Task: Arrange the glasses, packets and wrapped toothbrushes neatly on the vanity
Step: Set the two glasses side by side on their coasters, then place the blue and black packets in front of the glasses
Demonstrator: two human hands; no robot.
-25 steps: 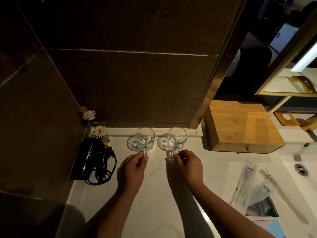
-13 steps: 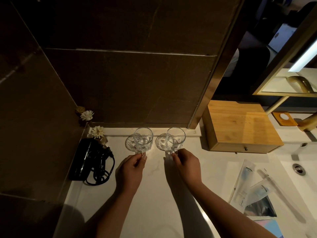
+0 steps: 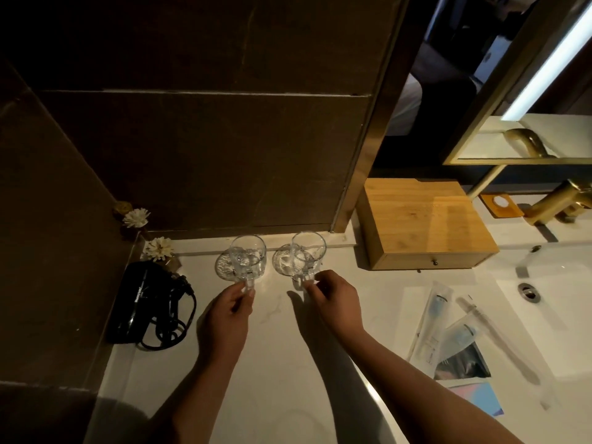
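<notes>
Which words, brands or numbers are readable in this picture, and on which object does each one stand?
"Honeywell": white lettering on the black hair dryer, small, so the reading is not fully certain.
Wrapped toothbrush packet: there is printed text, too small and blurred to read.
Dark foil packet: no legible text.
Glasses and wooden box: no text seen.

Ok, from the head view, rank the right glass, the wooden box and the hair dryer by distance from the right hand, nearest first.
From the right hand:
1. Right glass: at its fingertips, handle pinched.
2. Wooden box: to its right, against the wall.
3. Hair dryer: far left, beyond the left hand.
</notes>
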